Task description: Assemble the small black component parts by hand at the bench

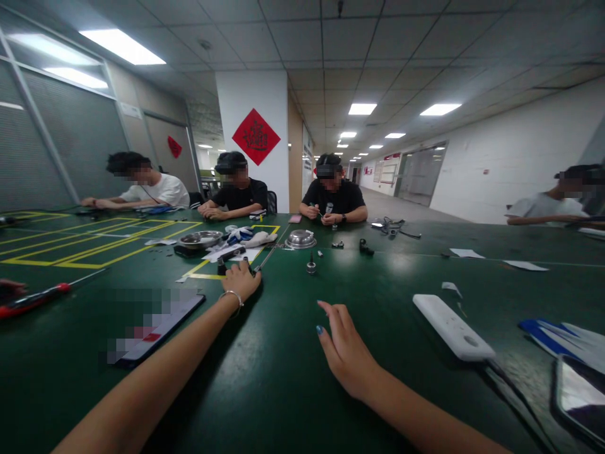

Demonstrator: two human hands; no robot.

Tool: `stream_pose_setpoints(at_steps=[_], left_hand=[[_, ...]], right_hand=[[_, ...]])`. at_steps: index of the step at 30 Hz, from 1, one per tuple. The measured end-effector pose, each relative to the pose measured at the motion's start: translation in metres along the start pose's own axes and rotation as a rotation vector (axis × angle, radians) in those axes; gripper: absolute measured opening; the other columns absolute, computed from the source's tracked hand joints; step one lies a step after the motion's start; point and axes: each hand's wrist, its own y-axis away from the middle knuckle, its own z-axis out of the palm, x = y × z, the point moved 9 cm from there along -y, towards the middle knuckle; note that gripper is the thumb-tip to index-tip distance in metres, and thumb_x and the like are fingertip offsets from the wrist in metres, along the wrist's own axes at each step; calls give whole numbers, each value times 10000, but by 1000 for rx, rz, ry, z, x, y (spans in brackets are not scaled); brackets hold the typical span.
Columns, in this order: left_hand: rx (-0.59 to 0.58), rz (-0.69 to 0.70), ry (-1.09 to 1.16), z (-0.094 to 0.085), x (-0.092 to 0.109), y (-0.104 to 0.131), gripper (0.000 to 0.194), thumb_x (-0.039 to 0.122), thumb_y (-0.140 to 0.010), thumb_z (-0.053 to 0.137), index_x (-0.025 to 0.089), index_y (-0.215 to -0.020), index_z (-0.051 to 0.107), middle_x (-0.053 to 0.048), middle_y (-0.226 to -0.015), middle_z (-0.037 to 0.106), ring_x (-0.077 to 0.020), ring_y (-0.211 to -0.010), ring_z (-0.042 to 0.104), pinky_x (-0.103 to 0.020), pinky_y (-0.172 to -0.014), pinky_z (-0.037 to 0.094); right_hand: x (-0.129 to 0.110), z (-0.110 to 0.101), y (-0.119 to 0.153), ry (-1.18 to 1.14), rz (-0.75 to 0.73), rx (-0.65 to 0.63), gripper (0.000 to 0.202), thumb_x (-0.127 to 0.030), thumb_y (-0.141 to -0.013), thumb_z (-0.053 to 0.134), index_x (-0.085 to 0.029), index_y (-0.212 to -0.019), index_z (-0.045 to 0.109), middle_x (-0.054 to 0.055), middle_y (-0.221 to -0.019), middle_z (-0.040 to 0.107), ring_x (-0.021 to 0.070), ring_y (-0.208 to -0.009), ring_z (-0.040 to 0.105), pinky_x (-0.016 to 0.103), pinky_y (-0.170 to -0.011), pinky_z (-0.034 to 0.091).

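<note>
My left hand (241, 281), with a bracelet on its wrist, reaches forward to the edge of the yellow-taped area. Its fingers curl down over a small dark part that they mostly hide. Just beyond them lies a black elongated part (232, 254) on white paper. A thin metal rod (268, 257) slants away to the right of the fingers. My right hand (347, 347) hovers above the green table (278, 378), fingers apart and holding nothing. Ahead of it stands a small round metal part with a dark spindle (311, 266), beside a tiny pale piece (320, 253).
A metal dish (201, 238), gloves (241, 234) and a domed metal lid (300, 239) lie farther back. A phone (161, 331) is by my left forearm; a white power strip (451, 328) lies right. A red screwdriver (51, 292) is far left. Several people sit around the table.
</note>
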Motion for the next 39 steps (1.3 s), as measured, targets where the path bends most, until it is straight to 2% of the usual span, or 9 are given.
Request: stream_pose_setpoints(at_steps=[3, 6, 12, 14, 18, 23, 29, 34, 39], left_hand=[[-31, 41, 7, 4, 16, 0, 487, 486, -809, 397, 225, -1215, 465, -164, -1196, 491, -362, -1072, 498, -466, -816, 406], [-44, 44, 11, 10, 29, -5, 491, 495, -816, 384, 273, -1250, 448, -162, -1237, 465, -375, -1073, 495, -498, -809, 398], [-34, 71, 6, 22, 45, -13, 441, 383, -830, 388, 124, -1142, 562, -208, -1219, 491, -377, -1126, 447, -474, -882, 356], [-30, 96, 10, 24, 47, -14, 414, 342, -837, 374, 117, -1121, 575, -195, -1223, 499, -366, -1134, 441, -462, -896, 353], [-60, 192, 30, 23, 48, -15, 343, 268, -842, 363, 197, -1076, 604, -116, -1188, 547, -331, -1097, 481, -437, -875, 384], [-92, 298, 63, 21, 45, -16, 312, 156, -823, 371, 222, -981, 632, -89, -1105, 591, -272, -1053, 530, -412, -886, 392], [-102, 349, 172, 19, 37, -16, 371, 151, -823, 408, 194, -1172, 526, -71, -1089, 593, -203, -1016, 563, -308, -849, 439], [-116, 476, 260, 14, 43, -2, 334, 109, -820, 393, 179, -1061, 614, -89, -1107, 561, -214, -1055, 533, -352, -932, 408], [-169, 610, 397, 17, 71, 29, 306, 83, -800, 434, 161, -1032, 617, -82, -1096, 563, -173, -1050, 528, -298, -976, 389]], right_hand=[[0, -1, 0, 5, 11, -18, 435, -264, -937, 343, -146, -1355, 316, 121, -1200, 374, 220, -1094, 420, 383, -962, 388], [-1, -3, 0, 16, 34, -46, 436, -248, -936, 354, -135, -1356, 323, 121, -1190, 379, 219, -1076, 437, 377, -951, 399], [-5, -3, 0, 52, 32, -79, 422, -214, -927, 389, -132, -1339, 356, 121, -1169, 396, 224, -1089, 432, 384, -959, 389], [-6, -2, 0, 60, 27, -88, 415, -216, -925, 400, -148, -1334, 372, 115, -1163, 404, 231, -1086, 438, 391, -952, 395], [-10, -1, 0, 66, 36, -120, 414, -210, -925, 401, -168, -1337, 381, 112, -1162, 411, 240, -1083, 445, 389, -943, 407], [-11, 2, 1, 61, 33, -139, 401, -201, -916, 406, -162, -1315, 409, 113, -1149, 419, 241, -1071, 452, 393, -944, 408], [-7, 7, 2, 52, 7, -120, 410, -197, -912, 393, -148, -1319, 390, 120, -1156, 399, 238, -1078, 444, 396, -957, 390], [-7, 9, 2, 50, -1, -132, 399, -211, -916, 384, -138, -1308, 400, 120, -1143, 405, 237, -1056, 457, 396, -940, 403], [-6, 9, 3, 37, 30, -150, 406, -228, -921, 376, -162, -1321, 394, 115, -1163, 409, 242, -1061, 462, 395, -931, 415]])
